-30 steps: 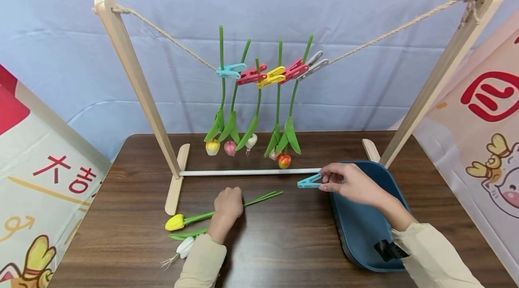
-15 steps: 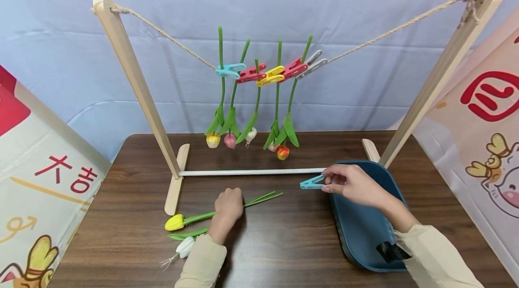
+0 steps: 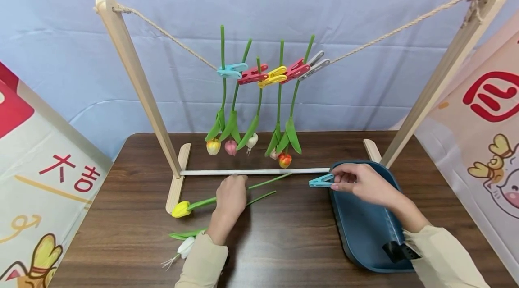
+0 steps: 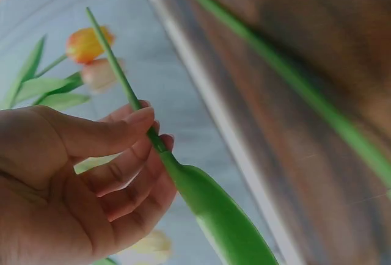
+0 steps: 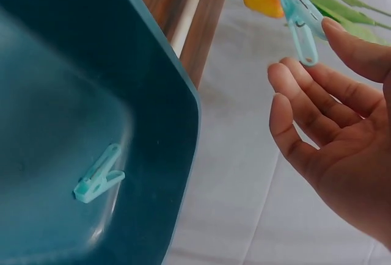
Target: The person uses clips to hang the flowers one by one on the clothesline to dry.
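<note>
My left hand (image 3: 231, 198) pinches the green stem (image 4: 125, 85) of a yellow tulip (image 3: 181, 209) between thumb and fingers, just above the table. A white tulip (image 3: 186, 247) lies on the table nearer me, partly covered by my left forearm; its stem (image 4: 293, 79) shows apart in the left wrist view. My right hand (image 3: 362, 184) holds a light blue clothespin (image 3: 321, 181) by its handles, over the left rim of a dark blue basin (image 3: 344, 238). A second light blue clothespin (image 5: 98, 176) lies inside that basin.
A wooden frame (image 3: 138, 85) carries a sagging rope (image 3: 170, 38). Several tulips (image 3: 231, 147) hang upside down from its middle, held by clothespins, including a yellow one (image 3: 272, 77). A white bar (image 3: 251, 172) joins the frame's feet, between the hanging tulips and my hands.
My left hand has moved away from me with the yellow tulip, separating it from the white tulip's stem. My right hand and its clothespin have shifted slightly right.
</note>
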Demonstrator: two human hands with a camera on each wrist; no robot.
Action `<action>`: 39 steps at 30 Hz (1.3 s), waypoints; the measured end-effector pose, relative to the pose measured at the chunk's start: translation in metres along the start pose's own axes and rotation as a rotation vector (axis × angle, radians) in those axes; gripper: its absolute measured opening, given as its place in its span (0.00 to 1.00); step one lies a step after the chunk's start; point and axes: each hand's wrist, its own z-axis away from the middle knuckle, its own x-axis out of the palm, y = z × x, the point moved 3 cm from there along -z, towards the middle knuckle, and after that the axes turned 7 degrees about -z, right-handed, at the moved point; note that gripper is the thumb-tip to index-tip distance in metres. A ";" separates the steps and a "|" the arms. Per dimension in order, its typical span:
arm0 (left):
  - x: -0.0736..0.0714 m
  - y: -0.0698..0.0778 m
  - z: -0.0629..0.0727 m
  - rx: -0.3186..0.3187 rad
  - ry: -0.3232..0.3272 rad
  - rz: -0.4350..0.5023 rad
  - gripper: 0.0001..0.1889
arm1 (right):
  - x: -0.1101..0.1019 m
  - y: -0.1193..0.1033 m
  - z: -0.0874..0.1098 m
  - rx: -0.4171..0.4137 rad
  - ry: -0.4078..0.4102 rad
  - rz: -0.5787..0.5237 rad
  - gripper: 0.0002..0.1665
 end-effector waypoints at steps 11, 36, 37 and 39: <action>-0.047 0.025 -0.015 0.137 0.196 0.162 0.10 | -0.025 -0.010 0.001 0.001 0.041 0.032 0.14; -0.085 0.082 -0.045 0.215 0.324 0.346 0.05 | -0.080 -0.071 -0.019 -0.171 0.321 0.214 0.05; -0.086 0.083 -0.046 0.221 0.328 0.351 0.05 | -0.082 -0.074 -0.020 -0.185 0.330 0.224 0.05; -0.088 0.086 -0.048 0.232 0.337 0.366 0.05 | -0.087 -0.079 -0.022 -0.214 0.352 0.248 0.05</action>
